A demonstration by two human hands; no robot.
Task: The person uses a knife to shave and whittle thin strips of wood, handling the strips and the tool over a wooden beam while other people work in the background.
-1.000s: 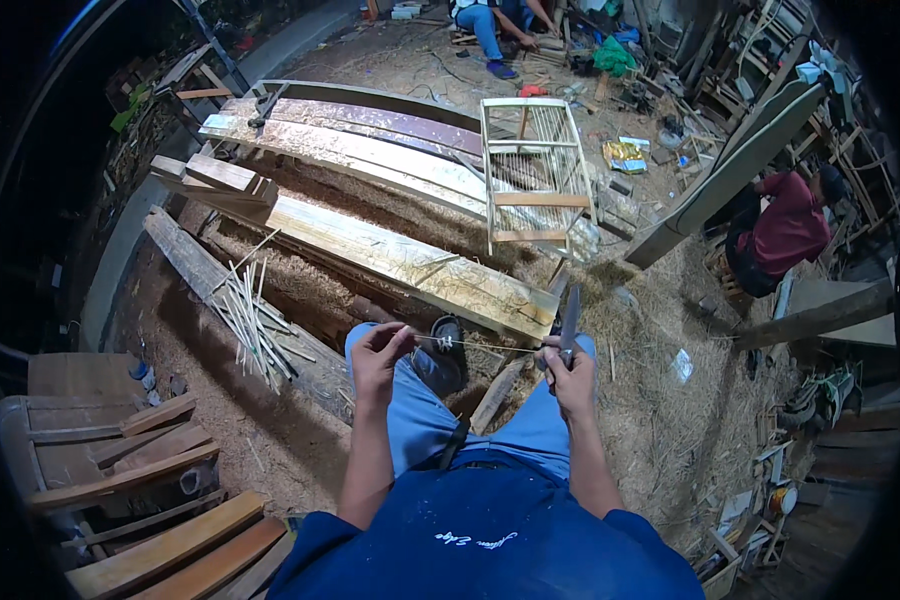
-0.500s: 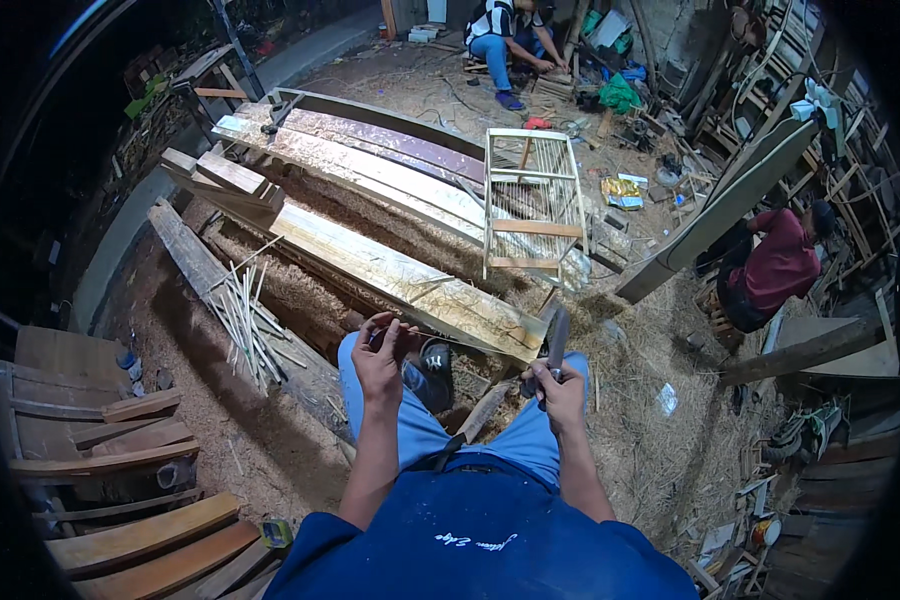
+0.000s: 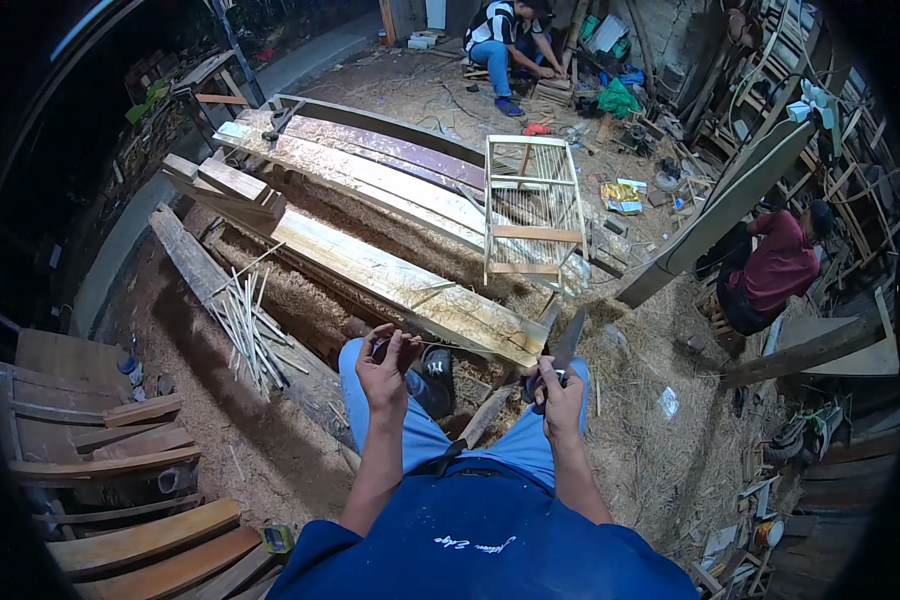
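Your grips are both closed: the left hand (image 3: 382, 372) appears to pinch a thin strip (image 3: 417, 343) between thumb and fingertips, while the right hand (image 3: 564, 388) wraps round the handle of a knife (image 3: 569, 342).

At your far left, curved wooden slats (image 3: 155, 531) lie near the lower edge. Farther right, thin pale sticks (image 3: 250, 332) rest in a loose pile on a weathered board (image 3: 183, 245). Next comes your left hand, above your left thigh, its fingers curled upward. A second ago the strip showed stretched across the gap between your hands; now only a short length shows beside your left fingertips, and you cannot tell from this view whether its far end reaches the right hand.

Your right hand stays near your right knee, just off the end of the thick pale plank (image 3: 400, 270). Its blade stood almost upright half a second ago and now leans to the right, tip pointing away from you. Blade and visible strip are apart, which suggests no cutting at this instant. Beyond, a slatted frame (image 3: 537, 233) stands well clear of both hands.
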